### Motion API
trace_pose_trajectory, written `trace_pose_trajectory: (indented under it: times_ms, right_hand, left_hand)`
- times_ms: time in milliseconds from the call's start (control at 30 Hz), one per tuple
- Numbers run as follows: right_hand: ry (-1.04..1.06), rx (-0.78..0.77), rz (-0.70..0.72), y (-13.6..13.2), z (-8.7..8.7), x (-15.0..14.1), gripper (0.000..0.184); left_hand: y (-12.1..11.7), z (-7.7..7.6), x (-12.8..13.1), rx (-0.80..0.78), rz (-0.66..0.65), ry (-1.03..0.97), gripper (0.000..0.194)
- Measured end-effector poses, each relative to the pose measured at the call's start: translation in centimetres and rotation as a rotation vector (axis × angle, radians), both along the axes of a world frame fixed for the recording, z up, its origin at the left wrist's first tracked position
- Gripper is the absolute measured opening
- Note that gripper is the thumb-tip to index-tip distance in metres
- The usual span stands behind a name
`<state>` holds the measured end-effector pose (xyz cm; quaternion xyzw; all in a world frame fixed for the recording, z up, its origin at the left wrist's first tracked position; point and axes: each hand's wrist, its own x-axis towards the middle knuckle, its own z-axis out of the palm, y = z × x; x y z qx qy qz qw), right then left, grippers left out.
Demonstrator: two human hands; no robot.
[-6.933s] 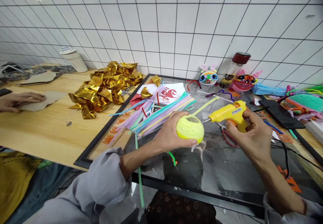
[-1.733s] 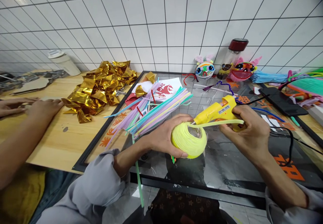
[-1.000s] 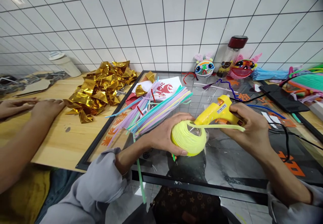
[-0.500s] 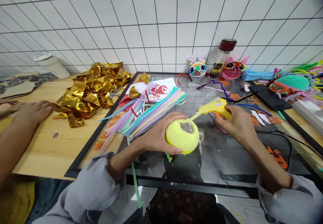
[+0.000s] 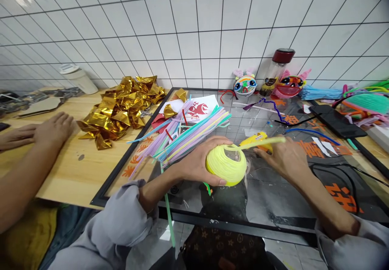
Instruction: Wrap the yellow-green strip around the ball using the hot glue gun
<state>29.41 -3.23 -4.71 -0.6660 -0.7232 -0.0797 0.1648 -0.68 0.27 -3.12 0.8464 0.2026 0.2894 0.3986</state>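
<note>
My left hand (image 5: 206, 160) is wrapped round the left side of a round hollow form wound with yellow pipe cleaner (image 5: 226, 168). An opening shows at its top, and a loose yellow end sticks out to the right, passing in front of a yellow hot glue gun (image 5: 257, 139). My right hand (image 5: 287, 156) is closed at the gun's handle end, low over the dark tabletop. Its fingers partly hide the handle. Left of the form lies a bundle of pastel pipe cleaners (image 5: 191, 136).
Gold foil pieces (image 5: 121, 108) lie on the wooden table. At far left rest another person's hands (image 5: 54, 130). Along the wall stand two decorated animal heads (image 5: 245, 84) and a bottle (image 5: 276, 69). A black phone (image 5: 337, 121) and cables (image 5: 334, 172) lie at the right.
The glue gun has come down toward the tabletop with my right hand. The loose yellow end has swung down to point right. The view has shifted slightly left.
</note>
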Motion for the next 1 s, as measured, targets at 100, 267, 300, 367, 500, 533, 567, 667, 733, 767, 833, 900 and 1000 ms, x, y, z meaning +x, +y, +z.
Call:
trace_pose_trajectory:
  times_ms: [100, 267, 300, 367, 500, 533, 567, 667, 733, 767, 833, 900, 1000]
  right_hand:
    - [0.192, 0.125, 0.154, -0.6, 1.2, -1.0, 0.042]
    - [0.879, 0.03, 0.505, -2.8, 3.8, -4.7, 0.056]
    - [0.939, 0.042, 0.523, -3.2, 4.2, -5.4, 0.048]
    - [0.975, 0.102, 0.504, -3.6, 4.7, -6.4, 0.02]
    - [0.98, 0.167, 0.465, -3.4, 4.7, -6.9, 0.011]
    - [0.98, 0.151, 0.466, -3.3, 4.6, -6.9, 0.012]
    - [0.98, 0.132, 0.47, -3.1, 4.5, -6.7, 0.014]
    - [0.978, 0.096, 0.485, -2.9, 4.2, -6.5, 0.016]
    - [0.976, 0.087, 0.5, -2.8, 4.2, -6.6, 0.017]
    - [0.978, 0.081, 0.51, -2.8, 4.3, -6.6, 0.018]
    - [0.99, 0.059, 0.535, -2.8, 4.4, -6.8, 0.02]
    - [1.008, 0.04, 0.559, -2.9, 4.5, -7.0, 0.022]
    - [1.031, 0.042, 0.581, -3.0, 4.6, -7.2, 0.022]
  left_hand:
    - [0.0, -0.1, 0.1, 0.015, 0.003, -0.005, 0.091]
    - [-0.1, -0.3, 0.2, 0.074, 0.005, -0.028, 0.088]
    - [-0.1, -0.3, 0.2, 0.09, -0.001, -0.037, 0.087]
    - [-0.2, -0.2, 0.3, 0.117, -0.02, -0.05, 0.086]
    - [-0.4, 0.1, 0.3, 0.124, -0.039, -0.04, 0.085]
    - [-0.4, 0.2, 0.4, 0.119, -0.038, -0.036, 0.085]
    - [-0.5, 0.2, 0.4, 0.117, -0.039, -0.031, 0.084]
    - [-0.5, 0.3, 0.3, 0.121, -0.05, -0.019, 0.083]
    - [-0.5, 0.2, 0.3, 0.134, -0.053, -0.023, 0.082]
    - [-0.5, 0.2, 0.3, 0.143, -0.051, -0.029, 0.082]
    - [-0.5, 0.0, 0.3, 0.169, -0.052, -0.045, 0.083]
    - [-0.4, 0.0, 0.3, 0.2, -0.059, -0.066, 0.083]
    - [-0.4, -0.1, 0.3, 0.221, -0.067, -0.076, 0.082]
